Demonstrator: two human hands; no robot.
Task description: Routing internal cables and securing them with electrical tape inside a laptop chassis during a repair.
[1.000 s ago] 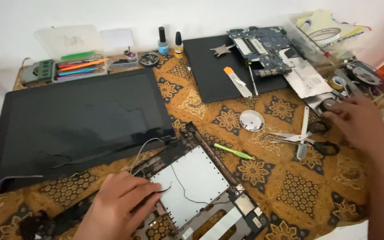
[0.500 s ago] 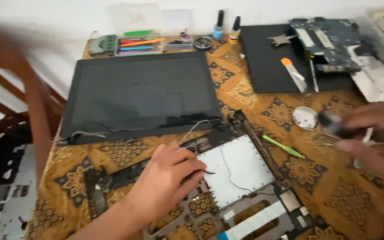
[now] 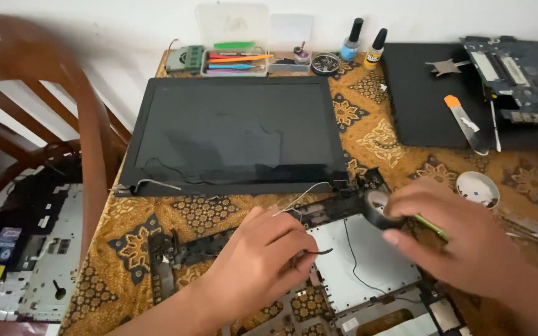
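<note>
Near the middle of the bench [image 3: 368, 134], the right hand [image 3: 462, 239] grips a roll of black tape [image 3: 378, 210] over the laptop frame [image 3: 344, 274]. Just left, the left hand [image 3: 259, 261] pinches a thin black wire [image 3: 319, 252] above that frame.

Laptop screen panel [image 3: 235, 134], circuit board [image 3: 518, 78], two small bottles [image 3: 363, 42].

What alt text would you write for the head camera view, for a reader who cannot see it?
Right hand holds a roll of black tape above an opened laptop base; left hand pinches a thin black wire. A detached screen panel lies behind on the patterned cloth.
</note>
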